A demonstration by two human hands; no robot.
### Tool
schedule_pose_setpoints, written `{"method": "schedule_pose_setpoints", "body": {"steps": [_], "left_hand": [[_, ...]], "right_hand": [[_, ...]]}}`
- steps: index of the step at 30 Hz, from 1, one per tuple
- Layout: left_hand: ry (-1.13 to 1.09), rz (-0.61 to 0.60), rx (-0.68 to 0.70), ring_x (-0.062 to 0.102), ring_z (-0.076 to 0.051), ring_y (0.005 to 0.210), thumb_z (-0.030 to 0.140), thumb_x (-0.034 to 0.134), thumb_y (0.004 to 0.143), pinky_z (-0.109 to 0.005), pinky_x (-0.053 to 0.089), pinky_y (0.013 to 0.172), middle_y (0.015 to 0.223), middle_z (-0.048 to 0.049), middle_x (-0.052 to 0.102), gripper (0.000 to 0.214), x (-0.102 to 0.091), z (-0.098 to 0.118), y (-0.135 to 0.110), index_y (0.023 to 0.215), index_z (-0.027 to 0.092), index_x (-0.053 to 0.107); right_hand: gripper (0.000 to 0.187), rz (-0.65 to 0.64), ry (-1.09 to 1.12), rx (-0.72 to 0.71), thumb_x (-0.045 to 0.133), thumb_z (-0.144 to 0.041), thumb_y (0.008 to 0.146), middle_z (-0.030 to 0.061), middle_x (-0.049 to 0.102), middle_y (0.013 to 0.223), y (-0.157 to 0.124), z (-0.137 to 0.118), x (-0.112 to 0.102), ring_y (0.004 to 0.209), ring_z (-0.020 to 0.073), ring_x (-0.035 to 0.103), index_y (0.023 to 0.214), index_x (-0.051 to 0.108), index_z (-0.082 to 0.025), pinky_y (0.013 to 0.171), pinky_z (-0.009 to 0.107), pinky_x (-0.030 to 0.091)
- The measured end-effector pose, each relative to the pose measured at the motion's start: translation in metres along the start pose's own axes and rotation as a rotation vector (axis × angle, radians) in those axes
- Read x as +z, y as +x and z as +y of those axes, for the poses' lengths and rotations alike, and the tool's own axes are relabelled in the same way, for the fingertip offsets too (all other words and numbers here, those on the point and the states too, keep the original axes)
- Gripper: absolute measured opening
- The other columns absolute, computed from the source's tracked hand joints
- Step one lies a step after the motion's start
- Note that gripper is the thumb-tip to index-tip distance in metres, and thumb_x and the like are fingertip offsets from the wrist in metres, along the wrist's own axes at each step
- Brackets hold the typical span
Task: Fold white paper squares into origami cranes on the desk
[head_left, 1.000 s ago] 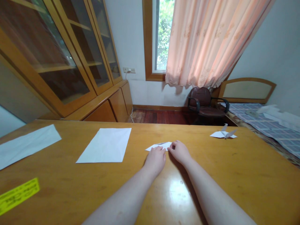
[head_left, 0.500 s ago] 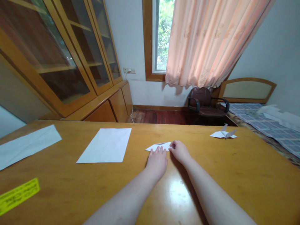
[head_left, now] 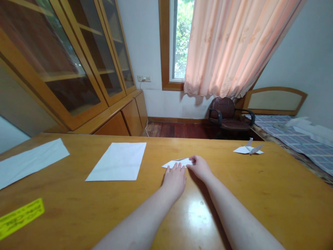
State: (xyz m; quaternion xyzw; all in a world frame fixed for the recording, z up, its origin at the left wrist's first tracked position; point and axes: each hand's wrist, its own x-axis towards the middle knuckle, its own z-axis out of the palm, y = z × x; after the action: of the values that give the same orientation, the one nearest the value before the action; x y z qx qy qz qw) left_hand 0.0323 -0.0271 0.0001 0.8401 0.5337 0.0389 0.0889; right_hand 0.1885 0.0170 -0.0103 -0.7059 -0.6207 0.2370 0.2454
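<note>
A small piece of folded white paper (head_left: pixel 185 162), long and thin with a pointy left tip, lies on the tabletop (head_left: pixel 111 211) under the left fingers (head_left: pixel 176 166), its other end at the right fingers (head_left: pixel 193 159).

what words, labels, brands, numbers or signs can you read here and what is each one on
Yellow label, near left on the wooden table: dark writing, too blurred to quote, and the label runs out of the picture.
Small folded paper, square white sheet, long white paper and paper bird: no writing visible.
So no text is readable.
</note>
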Motion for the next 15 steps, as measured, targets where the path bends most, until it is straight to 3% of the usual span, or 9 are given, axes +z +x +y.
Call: {"method": "schedule_pose_setpoints", "body": {"steps": [10,15], "left_hand": [[0.075,0.071,-0.021,0.027,-0.028,0.135,0.028,0.039,0.09,-0.053,0.019,0.11,0.143,-0.0119,0.04,0.045,0.0,0.01,-0.005,0.133,0.017,0.046],[0.091,0.085,-0.029,0.038,-0.028,0.127,0.024,0.042,0.089,-0.048,0.023,0.109,0.138,-0.0115,0.046,0.045,0.002,0.018,-0.009,0.133,0.016,0.046]], "right_hand": [[0.025,-0.045,0.012,-0.024,0.07,-0.019,0.067,0.002,0.062,0.082,0.002,0.003,0.001,0.074,0.014,0.055,0.091,0.062,-0.017,0.068,0.024,0.037],[0.025,-0.046,0.023,-0.02,0.069,-0.019,0.067,0.0013,0.062,0.081,0.0,0.002,0.001,0.072,0.0135,0.054,0.091,0.062,-0.017,0.067,0.024,0.038]]}}
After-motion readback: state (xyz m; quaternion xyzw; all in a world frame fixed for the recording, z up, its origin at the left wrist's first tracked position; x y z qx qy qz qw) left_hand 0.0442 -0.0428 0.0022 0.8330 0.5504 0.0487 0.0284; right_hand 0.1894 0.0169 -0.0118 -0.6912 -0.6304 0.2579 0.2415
